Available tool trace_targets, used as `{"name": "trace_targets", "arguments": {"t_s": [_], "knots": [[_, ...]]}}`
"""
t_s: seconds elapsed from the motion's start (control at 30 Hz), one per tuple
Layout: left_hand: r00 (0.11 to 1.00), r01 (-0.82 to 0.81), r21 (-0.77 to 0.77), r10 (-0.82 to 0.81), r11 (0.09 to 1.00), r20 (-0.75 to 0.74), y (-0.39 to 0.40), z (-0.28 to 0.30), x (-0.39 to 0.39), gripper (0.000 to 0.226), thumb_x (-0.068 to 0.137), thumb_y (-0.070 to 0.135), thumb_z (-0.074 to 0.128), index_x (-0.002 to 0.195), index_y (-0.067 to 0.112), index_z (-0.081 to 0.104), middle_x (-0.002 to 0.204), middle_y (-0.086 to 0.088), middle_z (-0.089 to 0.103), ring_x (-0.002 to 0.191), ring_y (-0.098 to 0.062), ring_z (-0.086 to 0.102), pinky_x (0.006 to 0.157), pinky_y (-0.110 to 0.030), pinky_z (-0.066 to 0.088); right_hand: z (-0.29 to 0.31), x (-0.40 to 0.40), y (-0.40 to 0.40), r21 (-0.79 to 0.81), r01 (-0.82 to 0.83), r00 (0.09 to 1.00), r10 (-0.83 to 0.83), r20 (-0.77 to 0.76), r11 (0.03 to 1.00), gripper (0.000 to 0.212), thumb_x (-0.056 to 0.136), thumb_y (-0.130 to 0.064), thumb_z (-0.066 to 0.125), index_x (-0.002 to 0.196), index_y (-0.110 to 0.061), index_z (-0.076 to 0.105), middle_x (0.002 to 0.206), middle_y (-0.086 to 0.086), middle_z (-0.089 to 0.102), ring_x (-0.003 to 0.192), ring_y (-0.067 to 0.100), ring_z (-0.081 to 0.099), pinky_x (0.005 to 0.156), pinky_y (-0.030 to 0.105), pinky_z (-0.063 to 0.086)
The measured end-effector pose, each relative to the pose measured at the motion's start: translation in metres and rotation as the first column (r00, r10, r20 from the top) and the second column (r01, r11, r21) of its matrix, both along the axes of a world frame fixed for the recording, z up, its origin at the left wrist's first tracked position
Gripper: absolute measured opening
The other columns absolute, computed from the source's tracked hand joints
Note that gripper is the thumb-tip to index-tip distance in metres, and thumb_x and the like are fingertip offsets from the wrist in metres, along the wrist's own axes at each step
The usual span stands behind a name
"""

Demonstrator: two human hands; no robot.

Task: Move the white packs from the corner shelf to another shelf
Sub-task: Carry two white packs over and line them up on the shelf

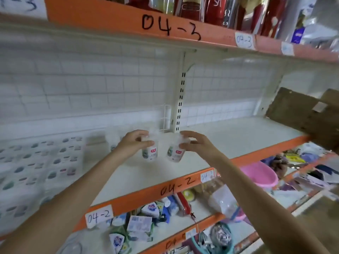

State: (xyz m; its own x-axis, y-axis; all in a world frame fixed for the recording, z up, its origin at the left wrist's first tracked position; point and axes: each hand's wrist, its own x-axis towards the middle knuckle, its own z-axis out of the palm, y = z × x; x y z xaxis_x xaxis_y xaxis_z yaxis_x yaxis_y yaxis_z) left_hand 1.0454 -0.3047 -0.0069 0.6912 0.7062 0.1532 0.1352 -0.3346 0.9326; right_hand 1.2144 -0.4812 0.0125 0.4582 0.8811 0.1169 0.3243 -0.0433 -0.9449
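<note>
Two white packs, one per hand: left hand (134, 143) pinching the top of the left pack (150, 152), right hand (195, 143) doing the same on the right pack (175, 153), fingers curled in around the upper ends, so each grip closed on its pack. Both packs just over the middle of the 04-2 shelf (229, 138), close to the upright post (180, 99); can't tell if the bottoms are touching the board or just hanging above it, too blurry. Look like small soft plastic-wrapped bundles, probably very light and squishy, nothing fragile. Wrapper likely a bit slick, so grabbing the bunched top or wrapping round the body seems safer than a fingertip pinch. Right one tilted, left one roughly upright. Plenty of bare white shelf board to the right, flat and smooth, should slide easily. More of the same printed white stock (36, 171) stacked at the left end. Brown cardboard box (302, 114) poking in at the far right. Wire grid back panel (91, 85) behind, orange 04-3 shelf (128, 17) overhead, decent headroom.
</note>
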Motion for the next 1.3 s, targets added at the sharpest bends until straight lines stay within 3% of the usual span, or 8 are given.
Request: {"name": "trace_targets", "arguments": {"t_s": [0.13,0.27,0.4,0.47,0.63,0.8,0.93,1.3], "knots": [[0.988,-0.139,-0.003,0.139,0.990,-0.068,0.016,-0.009,0.017,0.046,0.078,0.019,0.073,0.120,0.013,0.057,0.116,0.002,0.056,0.107,-0.013,0.050,0.092,-0.027,0.040,-0.006,0.040,0.056,-0.070,-0.155,0.987,0.158,0.037,0.985,0.051,0.079,-0.005,0.069,0.127,-0.008,0.052,0.119,0.006,0.055,0.095,0.016,0.059,0.074,0.015,0.050],[0.949,-0.300,0.016,0.300,0.954,-0.098,0.022,-0.025,0.030,0.050,0.076,0.020,0.074,0.122,0.012,0.056,0.119,-0.001,0.056,0.110,-0.017,0.052,0.095,-0.030,0.040,-0.026,0.060,0.095,-0.099,-0.251,0.960,0.260,0.098,0.963,0.054,0.075,-0.002,0.072,0.125,-0.007,0.053,0.122,0.006,0.054,0.100,0.019,0.056,0.086,0.024,0.049],[0.927,-0.350,0.090,0.359,0.932,-0.112,0.017,-0.037,0.040,0.050,0.076,0.020,0.074,0.121,0.006,0.054,0.115,-0.007,0.055,0.105,-0.018,0.053,0.090,-0.028,0.041,-0.044,0.066,0.115,-0.057,-0.279,0.929,0.284,0.235,0.959,0.050,0.076,-0.002,0.072,0.123,-0.008,0.054,0.119,0.002,0.053,0.101,0.013,0.050,0.075,0.001,0.041],[0.924,-0.357,0.103,0.367,0.929,-0.104,0.017,-0.039,0.043,0.052,0.074,0.027,0.075,0.119,0.007,0.055,0.114,-0.010,0.055,0.106,-0.020,0.055,0.087,-0.028,0.043,-0.047,0.071,0.121,-0.057,-0.287,0.927,0.292,0.235,0.956,0.045,0.078,-0.007,0.072,0.120,-0.010,0.057,0.118,0.000,0.054,0.100,0.012,0.052,0.072,0.000,0.041],[0.908,-0.404,0.098,0.412,0.910,-0.081,0.018,-0.044,0.044,0.042,0.085,0.013,0.063,0.125,0.009,0.052,0.114,-0.003,0.050,0.102,-0.012,0.049,0.087,-0.022,0.036,-0.055,0.076,0.128,-0.014,-0.293,0.915,0.285,0.286,0.956,0.036,0.080,-0.023,0.071,0.113,-0.014,0.061,0.105,-0.008,0.056,0.092,0.010,0.057,0.072,0.004,0.043],[0.894,-0.447,0.051,0.448,0.893,-0.009,0.022,-0.044,0.048,0.039,0.081,0.010,0.069,0.118,0.006,0.057,0.109,-0.002,0.057,0.098,-0.012,0.054,0.080,-0.016,0.038,-0.067,0.075,0.136,0.065,-0.276,0.956,0.267,0.125,0.959,0.024,0.080,-0.016,0.071,0.101,-0.022,0.063,0.110,0.005,0.060,0.089,0.016,0.059,0.078,0.012,0.047],[0.864,-0.503,0.042,0.501,0.863,0.053,0.024,-0.047,0.055,0.038,0.075,0.009,0.074,0.111,0.005,0.060,0.102,-0.002,0.058,0.092,-0.012,0.055,0.066,-0.001,0.040,-0.069,0.072,0.144,0.098,-0.258,0.965,0.251,0.078,0.961,0.023,0.080,-0.015,0.072,0.100,-0.021,0.063,0.110,-0.002,0.061,0.092,0.015,0.060,0.078,0.011,0.047],[0.844,-0.533,0.059,0.527,0.844,0.098,0.030,-0.052,0.055,0.038,0.073,0.010,0.077,0.107,0.004,0.061,0.101,-0.004,0.059,0.085,-0.011,0.054,0.067,-0.004,0.041,-0.076,0.068,0.147,0.137,-0.215,0.977,0.213,0.029,0.967,0.022,0.080,-0.018,0.072,0.095,-0.029,0.061,0.110,-0.005,0.061,0.095,0.015,0.060,0.077,0.016,0.049]]}}
